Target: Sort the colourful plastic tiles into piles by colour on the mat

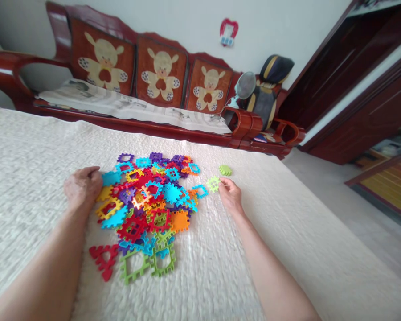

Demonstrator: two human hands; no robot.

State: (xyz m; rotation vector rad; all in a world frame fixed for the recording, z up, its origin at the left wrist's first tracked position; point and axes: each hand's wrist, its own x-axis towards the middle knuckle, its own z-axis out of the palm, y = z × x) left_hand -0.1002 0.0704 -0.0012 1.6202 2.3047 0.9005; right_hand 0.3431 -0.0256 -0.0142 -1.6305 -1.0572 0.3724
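A heap of colourful plastic interlocking tiles (145, 180) with notched edges lies on the cloth between my hands. My right hand (230, 195), to the right of the heap, pinches a light green tile (213, 183) with small window openings. Just beyond it sits a small stack of light green tiles (225, 170). My left hand (83, 185) rests at the heap's left edge with its fingers loosely bent, beside a solid blue tile (111, 178); nothing shows in its grasp. Nearest me are a red triangular tile (104, 260) and green square frames (133, 266).
A cream quilted cloth (214, 267) covers the table. Behind it stands a wooden sofa (120, 118) with bear-patterned cushions (161, 76). A small fan (245, 85) and a wooden chair (289, 131) are at the back right, near dark doors (357, 102).
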